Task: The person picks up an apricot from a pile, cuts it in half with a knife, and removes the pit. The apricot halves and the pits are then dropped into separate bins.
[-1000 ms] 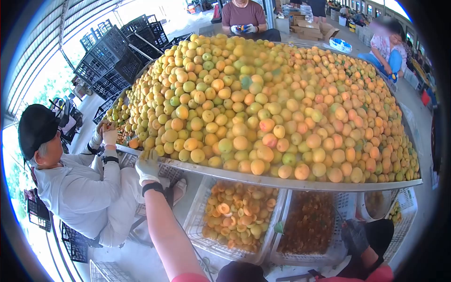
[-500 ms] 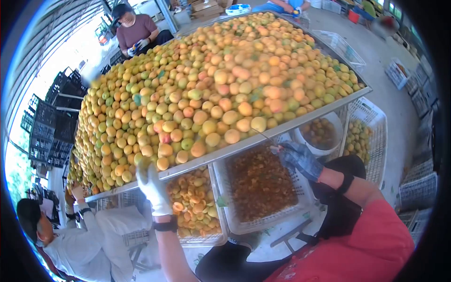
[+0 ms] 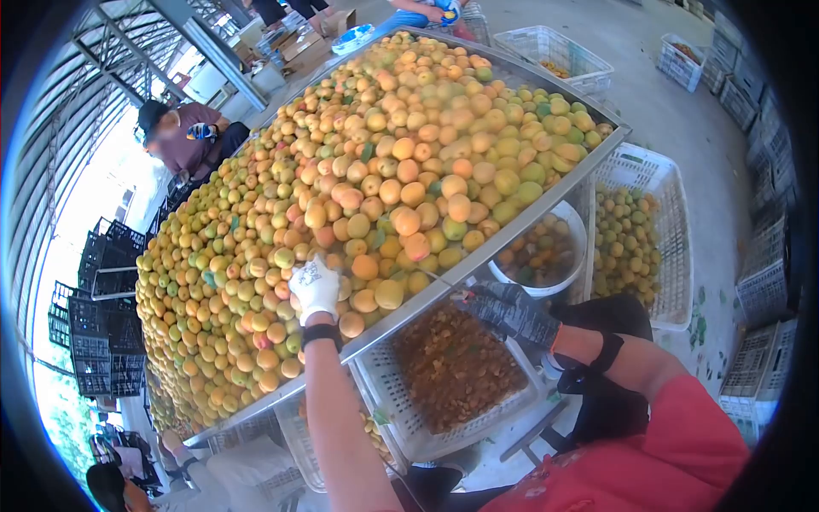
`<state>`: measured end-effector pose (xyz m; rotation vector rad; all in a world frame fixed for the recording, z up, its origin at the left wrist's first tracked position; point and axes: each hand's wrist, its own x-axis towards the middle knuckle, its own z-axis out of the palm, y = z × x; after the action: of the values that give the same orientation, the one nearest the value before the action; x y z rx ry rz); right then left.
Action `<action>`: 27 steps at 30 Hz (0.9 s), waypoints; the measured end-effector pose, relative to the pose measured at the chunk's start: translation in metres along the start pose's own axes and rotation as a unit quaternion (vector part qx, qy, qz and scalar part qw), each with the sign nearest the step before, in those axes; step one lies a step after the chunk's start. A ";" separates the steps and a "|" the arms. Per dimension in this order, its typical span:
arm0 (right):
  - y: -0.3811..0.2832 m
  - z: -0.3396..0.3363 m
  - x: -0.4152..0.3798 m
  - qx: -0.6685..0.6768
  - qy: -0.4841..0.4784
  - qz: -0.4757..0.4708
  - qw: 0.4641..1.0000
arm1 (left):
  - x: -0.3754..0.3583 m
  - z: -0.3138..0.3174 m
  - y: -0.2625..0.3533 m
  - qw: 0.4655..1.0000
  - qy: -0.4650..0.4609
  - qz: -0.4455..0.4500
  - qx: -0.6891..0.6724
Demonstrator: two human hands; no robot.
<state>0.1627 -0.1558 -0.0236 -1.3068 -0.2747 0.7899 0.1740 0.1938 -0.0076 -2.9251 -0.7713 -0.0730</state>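
Left hand [image 3: 317,288], in the head view, touches the heaped round fruit [image 3: 369,185] around its fingers; whether it grips one I cannot tell. Right hand [image 3: 508,311] grips a thin tool [image 3: 438,279], its long axis slanting up-left toward the heap.

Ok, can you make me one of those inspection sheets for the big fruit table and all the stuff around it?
Surface: metal-edged table, heaped with orange and green-yellow fruit.
Things at hand: the fruit; a thin tool; below the table edge, a crate of brown pieces and a white bucket.
Clutter: loose green leaves on the floor at the picture's right.
Hands: left hand, white glove, at the fruit, grip unclear; right hand, dark glove, holding the thin tool.
Cables: nothing seen for certain.
Surroundings: dark crates at picture left, pale crates at right, a person in a dark cap beyond the table.
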 end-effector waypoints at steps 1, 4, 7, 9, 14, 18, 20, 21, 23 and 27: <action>-0.004 0.001 -0.002 0.008 -0.013 -0.007 1.000 | 0.004 -0.011 0.004 0.998 -0.042 0.009 0.049; -0.015 0.007 -0.006 -0.019 -0.003 -0.019 1.000 | 0.014 0.010 -0.009 0.998 0.004 0.046 0.048; 0.013 0.009 0.006 -0.005 -0.007 -0.065 0.998 | 0.000 -0.011 -0.004 0.997 0.053 0.053 -0.003; 0.029 0.008 0.012 0.076 -0.021 -0.094 0.992 | -0.023 -0.033 0.006 0.930 0.089 0.008 -0.357; -0.016 0.024 -0.014 -0.053 -0.049 -0.096 0.993 | -0.111 -0.059 0.002 0.545 0.042 -0.033 -0.837; 0.004 0.054 -0.017 -0.208 -0.062 -0.334 0.917 | -0.194 -0.054 0.009 0.349 -0.039 -0.020 -0.936; 0.004 0.073 -0.035 -0.215 -0.089 -0.268 0.935 | -0.222 -0.046 0.012 0.308 -0.051 -0.041 -0.949; 0.004 0.081 -0.041 -0.216 -0.106 -0.213 0.947 | -0.233 -0.045 0.015 0.282 -0.058 -0.067 -0.955; 0.025 0.094 -0.045 -0.215 -0.102 -0.265 0.934 | -0.248 -0.042 0.013 0.253 -0.059 -0.091 -0.961; 0.031 0.114 -0.061 -0.314 -0.079 -0.347 0.880 | -0.266 -0.040 0.005 0.269 -0.043 -0.079 -0.959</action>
<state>0.0400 -0.1081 -0.0067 -1.5861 -1.1377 0.1746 -0.0556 0.0545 0.0111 -4.2162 -1.7715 -3.0413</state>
